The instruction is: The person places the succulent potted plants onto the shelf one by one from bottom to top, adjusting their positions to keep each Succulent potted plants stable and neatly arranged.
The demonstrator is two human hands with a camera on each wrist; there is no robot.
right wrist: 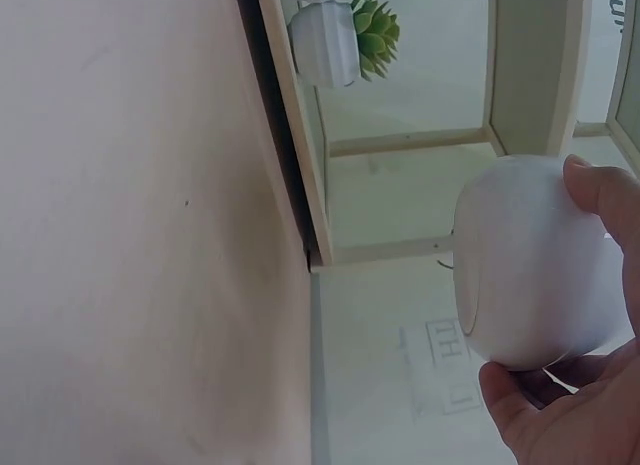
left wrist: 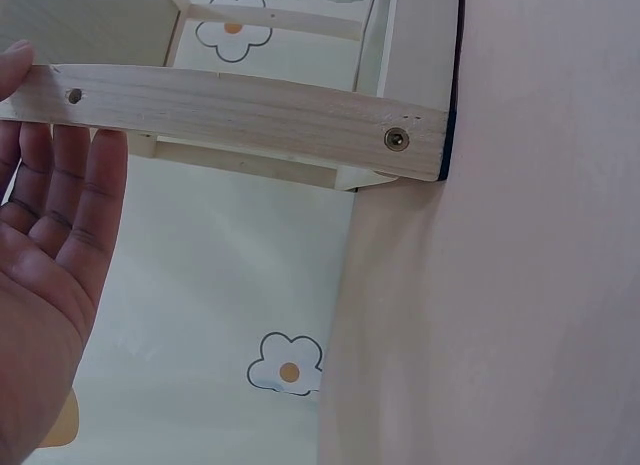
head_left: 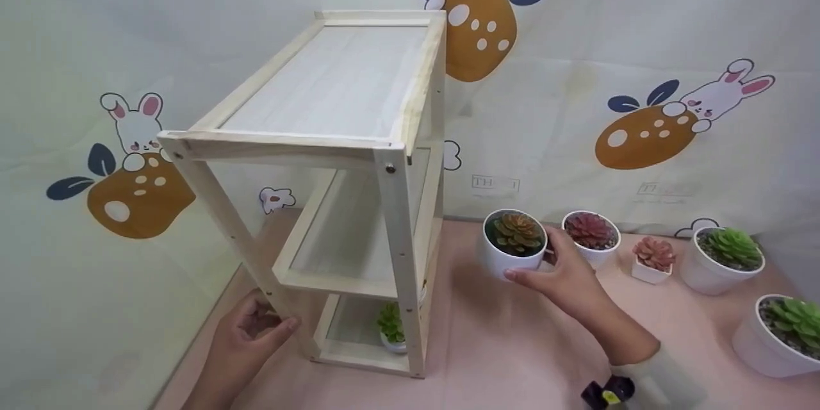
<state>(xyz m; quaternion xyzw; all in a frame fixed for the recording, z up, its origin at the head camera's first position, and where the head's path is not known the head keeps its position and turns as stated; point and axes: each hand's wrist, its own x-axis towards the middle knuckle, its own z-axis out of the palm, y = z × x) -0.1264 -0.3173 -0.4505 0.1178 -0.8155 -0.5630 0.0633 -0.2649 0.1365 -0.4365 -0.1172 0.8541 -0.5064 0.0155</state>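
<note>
In the head view my right hand (head_left: 570, 282) grips a white pot (head_left: 512, 259) holding an orange-brown succulent (head_left: 516, 234), right of a pale wooden three-tier shelf (head_left: 394, 224). The right wrist view shows the pot's side (right wrist: 530, 265) between thumb and fingers, raised above the table. My left hand (head_left: 246, 339) pinches the shelf's front left post, with the thumb on one side and the fingers behind; the post (left wrist: 250, 110) crosses the left wrist view. A small green succulent in a white ribbed pot (right wrist: 325, 45) stands on the bottom shelf, partly hidden by a post in the head view.
Further right on the pink table (head_left: 512, 359) stand a dark red succulent (head_left: 590, 230), a small pink one (head_left: 653, 256) in a square pot, and two green ones, the back one (head_left: 721, 266) and the front one (head_left: 778, 339). A rabbit-print sheet (head_left: 544, 128) hangs behind.
</note>
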